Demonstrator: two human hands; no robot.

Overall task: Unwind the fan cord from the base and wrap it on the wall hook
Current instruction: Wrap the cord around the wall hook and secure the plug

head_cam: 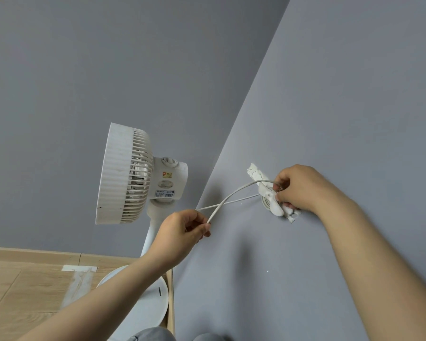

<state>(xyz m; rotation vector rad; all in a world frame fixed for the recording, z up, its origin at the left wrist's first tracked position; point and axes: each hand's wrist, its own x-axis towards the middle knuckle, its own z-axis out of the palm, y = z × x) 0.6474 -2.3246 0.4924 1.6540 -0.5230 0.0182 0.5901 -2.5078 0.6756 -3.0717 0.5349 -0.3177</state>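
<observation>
A white standing fan (130,174) stands in the room corner on a round white base (155,303). Its thin white cord (234,194) runs in two crossing strands from near the corner to a white wall hook (271,201) on the right grey wall. Several turns of cord are coiled around the hook. My left hand (182,232) pinches one strand of the cord to the lower left of the hook. My right hand (298,187) is at the hook, fingers closed on the cord where it meets the hook. Part of the hook is hidden behind my right hand.
Two grey walls meet at a corner behind the fan. The hook's mount (255,173) shows rough white filler on the wall. A wooden floor (22,286) with a pale tape mark (79,268) and a wooden skirting board lies at lower left.
</observation>
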